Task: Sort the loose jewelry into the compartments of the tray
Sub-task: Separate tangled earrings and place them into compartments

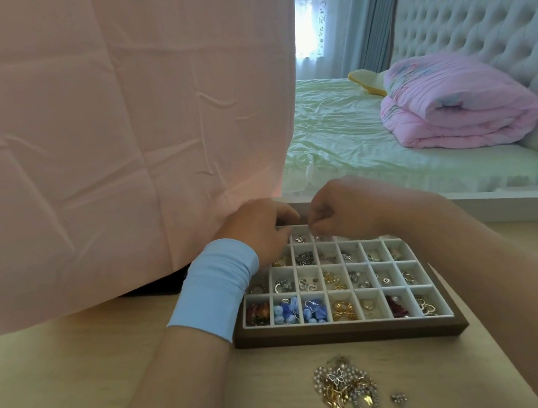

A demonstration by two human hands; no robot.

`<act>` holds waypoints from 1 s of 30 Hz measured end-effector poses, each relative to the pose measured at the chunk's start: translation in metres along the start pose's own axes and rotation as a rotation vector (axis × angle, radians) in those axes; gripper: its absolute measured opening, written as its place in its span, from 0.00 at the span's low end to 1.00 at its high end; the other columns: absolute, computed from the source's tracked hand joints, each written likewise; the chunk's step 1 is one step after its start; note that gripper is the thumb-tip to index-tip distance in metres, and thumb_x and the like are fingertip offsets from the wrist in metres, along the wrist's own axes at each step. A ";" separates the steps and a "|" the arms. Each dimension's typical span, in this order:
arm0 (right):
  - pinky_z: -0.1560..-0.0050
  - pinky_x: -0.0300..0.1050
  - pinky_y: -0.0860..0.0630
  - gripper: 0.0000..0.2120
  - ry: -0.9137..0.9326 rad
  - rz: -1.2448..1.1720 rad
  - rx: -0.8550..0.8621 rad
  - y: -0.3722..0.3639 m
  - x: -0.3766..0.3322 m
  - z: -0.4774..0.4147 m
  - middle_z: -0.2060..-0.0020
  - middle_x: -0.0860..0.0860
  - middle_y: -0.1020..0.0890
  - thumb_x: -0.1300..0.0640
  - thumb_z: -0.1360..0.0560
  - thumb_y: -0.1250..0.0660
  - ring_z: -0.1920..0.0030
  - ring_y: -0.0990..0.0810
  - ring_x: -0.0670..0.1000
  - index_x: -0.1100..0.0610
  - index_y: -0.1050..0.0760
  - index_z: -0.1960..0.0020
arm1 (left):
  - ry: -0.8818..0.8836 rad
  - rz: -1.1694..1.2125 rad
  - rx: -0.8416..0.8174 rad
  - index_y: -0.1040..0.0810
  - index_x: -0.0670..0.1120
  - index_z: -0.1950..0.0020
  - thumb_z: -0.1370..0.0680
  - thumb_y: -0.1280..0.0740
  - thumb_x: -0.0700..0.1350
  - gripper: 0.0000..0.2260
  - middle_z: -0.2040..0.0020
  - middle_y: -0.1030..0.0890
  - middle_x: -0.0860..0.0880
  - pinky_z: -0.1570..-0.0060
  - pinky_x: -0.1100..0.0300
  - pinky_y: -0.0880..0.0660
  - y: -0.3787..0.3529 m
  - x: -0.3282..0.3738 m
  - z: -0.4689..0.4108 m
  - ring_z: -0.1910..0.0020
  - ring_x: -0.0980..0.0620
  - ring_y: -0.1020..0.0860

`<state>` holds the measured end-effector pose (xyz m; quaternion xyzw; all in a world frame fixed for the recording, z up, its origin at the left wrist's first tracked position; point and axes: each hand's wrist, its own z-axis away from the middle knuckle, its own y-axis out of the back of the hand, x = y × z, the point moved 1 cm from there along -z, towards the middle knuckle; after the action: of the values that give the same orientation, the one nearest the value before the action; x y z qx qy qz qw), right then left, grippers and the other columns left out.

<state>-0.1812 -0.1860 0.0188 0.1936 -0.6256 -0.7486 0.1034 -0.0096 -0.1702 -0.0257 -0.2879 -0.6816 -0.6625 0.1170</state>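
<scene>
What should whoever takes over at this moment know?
Left hand and right hand: fingers curled, tips meeting over the far row of the tray; any piece between them is too small to see.
Done: most visible compartments hold jewelry.
Left: a tangled pile and small silver pieces lie loose on the table in front of the tray.
</scene>
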 end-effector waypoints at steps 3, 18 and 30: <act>0.48 0.49 0.22 0.04 0.028 -0.023 0.019 -0.001 0.002 0.026 0.54 0.43 0.19 0.45 0.22 0.33 0.52 0.20 0.48 0.41 0.20 0.52 | -0.051 -0.012 0.015 0.20 0.58 0.43 0.22 0.35 0.46 0.10 0.45 0.22 0.58 0.41 0.57 0.26 -0.001 0.016 0.010 0.46 0.57 0.24; 0.58 0.31 0.29 0.06 0.096 -0.089 -0.068 -0.032 -0.025 0.145 0.56 0.38 0.18 0.45 0.26 0.27 0.57 0.23 0.37 0.39 0.17 0.49 | -0.249 -0.150 -0.066 0.26 0.59 0.56 0.26 0.35 0.51 0.02 0.61 0.24 0.60 0.61 0.62 0.28 -0.011 0.053 0.129 0.62 0.60 0.26; 0.49 0.38 0.24 0.05 0.181 -0.050 -0.140 -0.060 -0.030 0.159 0.54 0.37 0.19 0.44 0.26 0.27 0.51 0.23 0.40 0.40 0.15 0.51 | -0.263 -0.063 -0.104 0.21 0.59 0.44 0.23 0.32 0.51 0.08 0.47 0.25 0.61 0.47 0.61 0.23 -0.044 0.036 0.156 0.49 0.60 0.26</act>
<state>-0.2153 -0.0201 -0.0126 0.2682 -0.5548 -0.7723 0.1543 -0.0284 -0.0084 -0.0579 -0.3565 -0.6646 -0.6566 -0.0091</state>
